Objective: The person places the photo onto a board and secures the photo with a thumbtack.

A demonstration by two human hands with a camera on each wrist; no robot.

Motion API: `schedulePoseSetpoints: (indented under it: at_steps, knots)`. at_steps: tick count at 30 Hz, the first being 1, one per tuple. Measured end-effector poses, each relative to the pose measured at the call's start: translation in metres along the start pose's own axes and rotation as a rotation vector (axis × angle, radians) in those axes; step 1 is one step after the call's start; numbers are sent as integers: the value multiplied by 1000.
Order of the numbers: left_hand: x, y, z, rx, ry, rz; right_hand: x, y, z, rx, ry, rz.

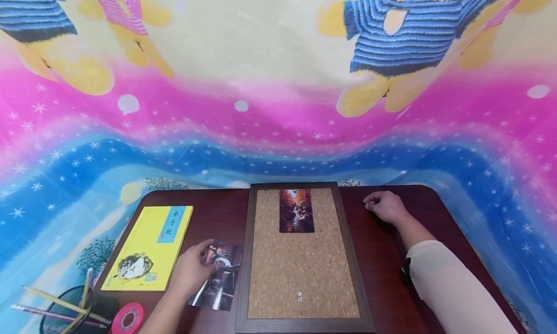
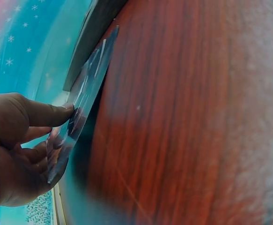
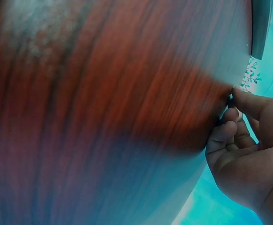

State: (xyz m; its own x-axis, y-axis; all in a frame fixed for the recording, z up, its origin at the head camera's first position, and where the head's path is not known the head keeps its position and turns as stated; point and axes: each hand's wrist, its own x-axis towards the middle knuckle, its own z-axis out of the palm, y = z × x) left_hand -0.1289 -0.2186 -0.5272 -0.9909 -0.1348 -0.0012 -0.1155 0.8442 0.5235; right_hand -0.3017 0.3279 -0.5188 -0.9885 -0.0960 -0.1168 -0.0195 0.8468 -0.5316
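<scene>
Left hand pinches a photo left of the cork board | right hand loosely curled, empty | next: lift the photo cleanly onto the cork.

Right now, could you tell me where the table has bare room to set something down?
Bare wood lies right of the cork board, between its frame and the right hand and forearm. The board's lower cork is bare too. The left is crowded: yellow book, dark photo under the left hand, tape roll, pencil cup.
</scene>
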Motion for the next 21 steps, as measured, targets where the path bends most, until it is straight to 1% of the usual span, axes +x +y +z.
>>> schedulePoseSetpoints:
  at_steps: [4, 8, 17, 21]
  knots:
    - [-1, 0, -5, -39, -29, -16, 0, 0, 1, -2, -1, -1]
    - [-2, 1, -10, -112, -62, -33, 0, -1, 0, 7, -6, 6]
    - [-1, -4, -19, -239, -95, -62, -5, -2, -1, 55, -32, 36]
    - [0, -4, -23, -304, -120, -78, -7, -4, -1, 78, -35, 37]
